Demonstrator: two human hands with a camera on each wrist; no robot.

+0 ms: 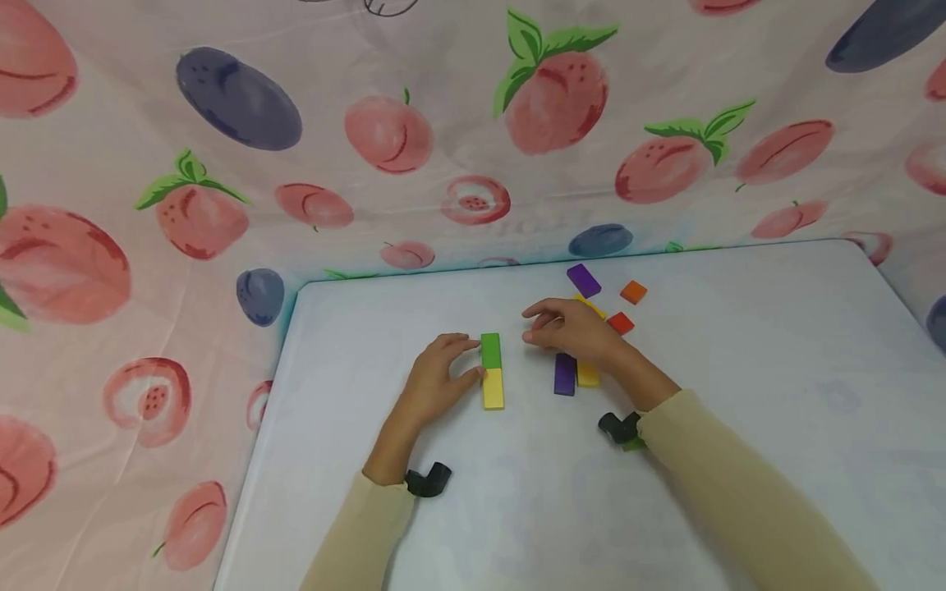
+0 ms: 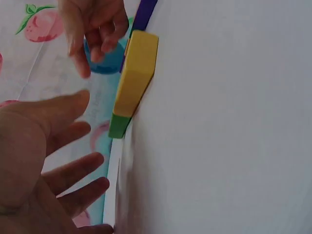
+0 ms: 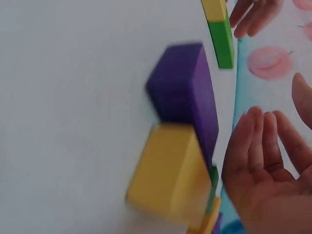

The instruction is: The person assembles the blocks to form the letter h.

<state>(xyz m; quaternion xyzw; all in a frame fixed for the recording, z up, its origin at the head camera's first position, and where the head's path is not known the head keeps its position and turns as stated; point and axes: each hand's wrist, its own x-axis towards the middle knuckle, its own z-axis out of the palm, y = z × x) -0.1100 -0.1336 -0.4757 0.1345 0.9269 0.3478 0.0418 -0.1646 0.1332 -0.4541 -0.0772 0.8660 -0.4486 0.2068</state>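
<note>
On the white table lie a green block (image 1: 491, 351) and a yellow block (image 1: 493, 388), end to end in one upright-running line in the head view. My left hand (image 1: 438, 379) is just left of them, thumb and fingers spread, fingertips right at their edge. In the left wrist view a gap shows between that hand (image 2: 29, 151) and the blocks. My right hand (image 1: 580, 332) hovers over the loose blocks with relaxed fingers and nothing held. Below it lie a purple block (image 1: 565, 375) and a second yellow block (image 1: 588, 375), side by side; the hand hides their far ends.
Behind the right hand are another purple block (image 1: 584, 281), an orange piece (image 1: 633, 292), a red piece (image 1: 621, 323) and a partly hidden yellow one. A green piece (image 1: 634, 445) shows under the right wrist. Fruit-patterned cloth (image 1: 318, 139) borders the table's back and left edges.
</note>
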